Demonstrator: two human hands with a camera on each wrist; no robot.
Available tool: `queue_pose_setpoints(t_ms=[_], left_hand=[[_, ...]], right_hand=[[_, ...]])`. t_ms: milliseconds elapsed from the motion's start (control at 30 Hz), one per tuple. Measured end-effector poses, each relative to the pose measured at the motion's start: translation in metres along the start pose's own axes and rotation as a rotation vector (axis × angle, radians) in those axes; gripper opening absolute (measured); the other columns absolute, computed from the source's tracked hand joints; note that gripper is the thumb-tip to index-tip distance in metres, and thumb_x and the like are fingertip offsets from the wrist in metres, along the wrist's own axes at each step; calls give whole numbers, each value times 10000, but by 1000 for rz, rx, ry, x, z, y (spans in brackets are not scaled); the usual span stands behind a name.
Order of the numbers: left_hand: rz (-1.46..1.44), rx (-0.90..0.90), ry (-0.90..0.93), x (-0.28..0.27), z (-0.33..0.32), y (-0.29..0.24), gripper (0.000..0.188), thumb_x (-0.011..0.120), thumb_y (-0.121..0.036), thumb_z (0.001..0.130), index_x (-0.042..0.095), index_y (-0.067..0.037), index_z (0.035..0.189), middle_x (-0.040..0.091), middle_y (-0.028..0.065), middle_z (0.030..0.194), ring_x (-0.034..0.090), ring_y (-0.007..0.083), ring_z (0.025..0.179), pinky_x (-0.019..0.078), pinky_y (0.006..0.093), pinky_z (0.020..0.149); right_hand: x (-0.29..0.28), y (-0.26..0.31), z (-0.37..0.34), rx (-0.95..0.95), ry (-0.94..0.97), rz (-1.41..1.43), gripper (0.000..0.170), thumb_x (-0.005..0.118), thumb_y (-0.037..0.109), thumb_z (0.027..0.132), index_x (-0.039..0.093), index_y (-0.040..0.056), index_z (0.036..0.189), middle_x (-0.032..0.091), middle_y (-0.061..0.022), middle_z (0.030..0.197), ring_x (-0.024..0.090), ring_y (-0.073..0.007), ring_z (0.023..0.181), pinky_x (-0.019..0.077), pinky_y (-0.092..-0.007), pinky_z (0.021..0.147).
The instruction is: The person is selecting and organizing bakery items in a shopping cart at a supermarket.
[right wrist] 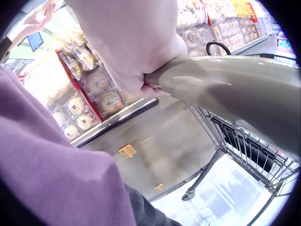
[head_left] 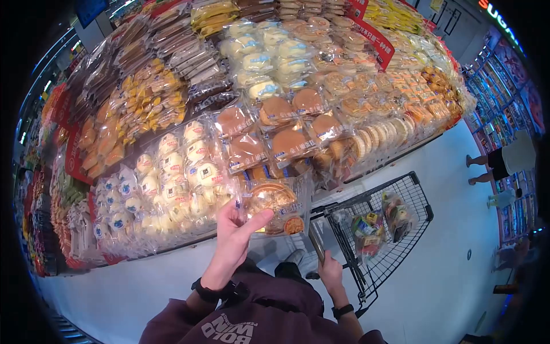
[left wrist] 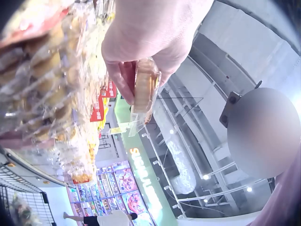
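Note:
My left hand [head_left: 236,232] pinches a clear-wrapped package of round baked goods [head_left: 275,200] by its left edge, held up in front of the display's near edge. In the left wrist view the left hand [left wrist: 150,42] has thumb and fingers on either side of the package [left wrist: 145,89], seen edge-on. My right hand [head_left: 330,272] grips the cart handle [head_left: 316,243]; in the right wrist view the fingers of the right hand [right wrist: 136,52] curl round the thick grey handle [right wrist: 225,84].
Wrapped breads and cakes fill a wide display, with round brown cakes [head_left: 289,142] and white buns [head_left: 207,174] nearest. A wire shopping cart [head_left: 421,198] on the right holds bagged goods [head_left: 369,230]. People [head_left: 510,160] stand farther right on the pale floor [head_left: 447,252].

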State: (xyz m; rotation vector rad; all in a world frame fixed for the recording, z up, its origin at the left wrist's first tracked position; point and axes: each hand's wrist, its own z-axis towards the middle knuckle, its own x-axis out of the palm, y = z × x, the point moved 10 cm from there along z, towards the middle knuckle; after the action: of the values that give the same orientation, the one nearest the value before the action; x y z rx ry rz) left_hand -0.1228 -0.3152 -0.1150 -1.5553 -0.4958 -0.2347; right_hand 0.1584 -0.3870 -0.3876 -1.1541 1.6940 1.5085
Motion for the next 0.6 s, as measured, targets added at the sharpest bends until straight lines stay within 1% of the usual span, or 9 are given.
queue_pose_setpoints(t_ms=[133, 167, 333, 367, 533, 600], left_hand=[[-10, -84, 54, 53, 12, 39, 356, 686, 12, 844, 579, 37, 1183, 674, 82, 1081, 630, 113, 962, 488, 265, 866], [-22, -75, 68, 65, 16, 43, 346, 678, 15, 850, 581, 34, 1181, 677, 75, 1069, 635, 110, 951, 490, 262, 864], [-7, -100, 79, 96, 40, 60, 378, 678, 14, 840, 568, 34, 1202, 672, 79, 1085, 631, 113, 974, 483, 267, 884], [-1, -109, 74, 100, 45, 63, 387, 679, 13, 837, 565, 33, 1207, 670, 80, 1090, 629, 114, 981, 480, 268, 890], [-30, -112, 59, 122, 84, 68, 410, 681, -2, 836, 554, 42, 1223, 668, 78, 1104, 620, 116, 999, 471, 278, 902], [9, -88, 88, 135, 102, 67, 410, 685, -11, 839, 553, 47, 1222, 669, 80, 1102, 619, 117, 995, 474, 276, 892]], right_hand=[[-21, -40, 20, 38, 19, -37, 278, 618, 137, 854, 461, 33, 1058, 626, -221, 694, 627, -434, 670, 490, -549, 606], [-29, -48, 23, 38, 9, -36, 277, 618, 138, 853, 464, 34, 1059, 627, -221, 695, 627, -435, 672, 489, -552, 608], [-67, -94, 49, 79, -15, -27, 256, 618, 144, 854, 483, 42, 1046, 632, -231, 715, 625, -450, 698, 491, -562, 626], [-76, -103, 56, 108, -17, -36, 247, 622, 157, 858, 491, 52, 1039, 631, -248, 727, 624, -459, 719, 494, -561, 639], [-104, -151, 90, 119, -75, -39, 222, 617, 193, 884, 498, 71, 1026, 622, -258, 712, 621, -469, 718, 498, -557, 639], [-121, -164, 102, 169, -86, -93, 203, 610, 208, 893, 501, 74, 999, 620, -254, 701, 618, -472, 699, 493, -558, 620]])
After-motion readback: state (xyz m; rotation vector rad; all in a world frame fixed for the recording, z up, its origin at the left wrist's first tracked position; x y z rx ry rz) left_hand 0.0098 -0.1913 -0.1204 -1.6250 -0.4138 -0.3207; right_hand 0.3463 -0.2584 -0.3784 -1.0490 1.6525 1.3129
